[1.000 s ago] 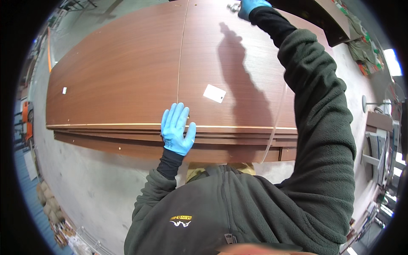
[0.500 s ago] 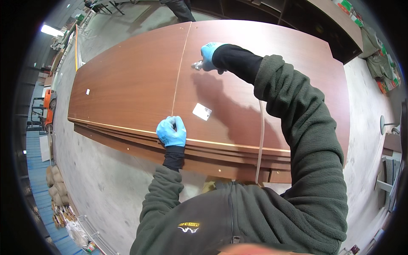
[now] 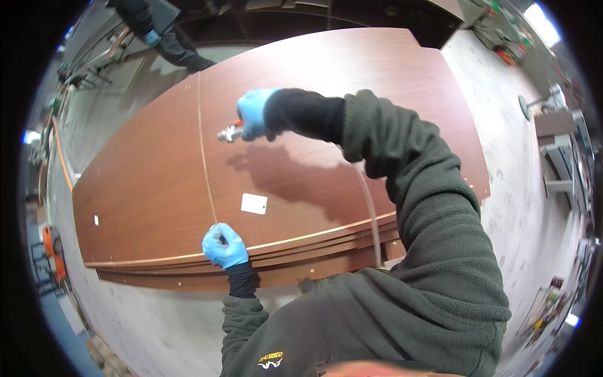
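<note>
Brown wood-grain panels (image 3: 144, 163) lie stacked before me, with a thin pale line (image 3: 206, 163) running across the top from far to near edge. My left hand (image 3: 225, 246), in a blue glove, is at the near end of this line on the front edge. Its thumb and forefinger are pinched together; whatever is between them is too small to make out. My right hand (image 3: 256, 113), also gloved, grips a metal air gun (image 3: 230, 133) with an orange part, held above the panel just right of the line. A clear hose (image 3: 369, 207) hangs below my right arm.
A white label (image 3: 254, 203) lies on the top panel between my hands, and a smaller one (image 3: 96, 220) near its left end. Another person (image 3: 169, 41) stands beyond the far left edge. Dark cabinets (image 3: 301, 16) stand behind; an orange vehicle (image 3: 54, 251) is far left.
The whole view has swung, so the panels sit lower and further left in it. Both hands keep about the same places on the panel. More of the other person shows.
</note>
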Demonstrator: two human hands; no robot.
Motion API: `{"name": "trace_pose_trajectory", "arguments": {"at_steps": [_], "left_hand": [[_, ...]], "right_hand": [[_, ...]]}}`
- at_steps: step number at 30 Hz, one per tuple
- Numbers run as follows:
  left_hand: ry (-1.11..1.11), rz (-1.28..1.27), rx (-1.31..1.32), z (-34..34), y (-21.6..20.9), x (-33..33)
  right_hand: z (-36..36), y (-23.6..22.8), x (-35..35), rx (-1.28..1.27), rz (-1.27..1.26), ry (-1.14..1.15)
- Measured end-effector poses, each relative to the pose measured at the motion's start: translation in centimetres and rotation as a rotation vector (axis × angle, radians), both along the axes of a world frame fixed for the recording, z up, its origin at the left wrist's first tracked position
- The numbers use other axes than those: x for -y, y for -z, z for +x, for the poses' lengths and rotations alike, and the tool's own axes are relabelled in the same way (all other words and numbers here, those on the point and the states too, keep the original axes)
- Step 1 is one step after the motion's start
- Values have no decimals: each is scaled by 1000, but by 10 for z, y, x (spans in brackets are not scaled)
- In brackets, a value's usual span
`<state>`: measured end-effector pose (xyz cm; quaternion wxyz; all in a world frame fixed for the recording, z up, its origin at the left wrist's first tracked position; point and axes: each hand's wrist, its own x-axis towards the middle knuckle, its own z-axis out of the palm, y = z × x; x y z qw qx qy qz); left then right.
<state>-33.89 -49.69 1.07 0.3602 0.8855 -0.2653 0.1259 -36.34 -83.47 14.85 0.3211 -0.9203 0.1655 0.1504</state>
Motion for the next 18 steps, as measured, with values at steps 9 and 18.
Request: {"name": "trace_pose_trajectory", "arguments": {"at_steps": [9, 18], "left_hand": [[-70, 99, 273, -3, 21, -7], [8, 379, 166, -29, -1, 15]], "right_hand": [[-331, 14, 198, -316, -577, 838], [-455, 17, 167, -104, -53, 931]]}}
